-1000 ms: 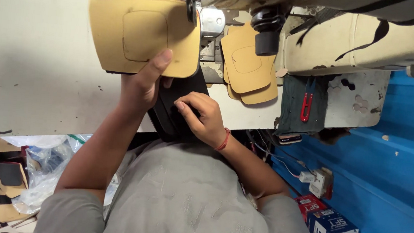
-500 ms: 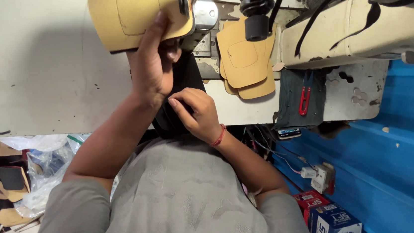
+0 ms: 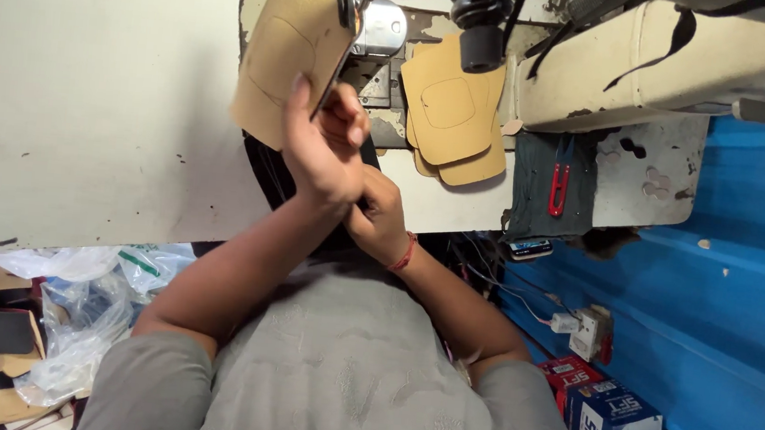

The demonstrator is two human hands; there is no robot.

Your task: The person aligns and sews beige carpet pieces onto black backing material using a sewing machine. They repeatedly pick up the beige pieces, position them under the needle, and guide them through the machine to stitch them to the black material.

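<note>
At the sewing machine, left hand pinches a tan leather piece up by the needle; right hand grips black material, fingers probably curled. Stitched pieces are already stacked; this one looks unfinished.

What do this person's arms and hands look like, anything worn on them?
Both forearms are bare. Short grey sleeves cover the upper arms. The right hand has a red thread band around its wrist; the left hand shows no gloves, rings or watch.
</note>
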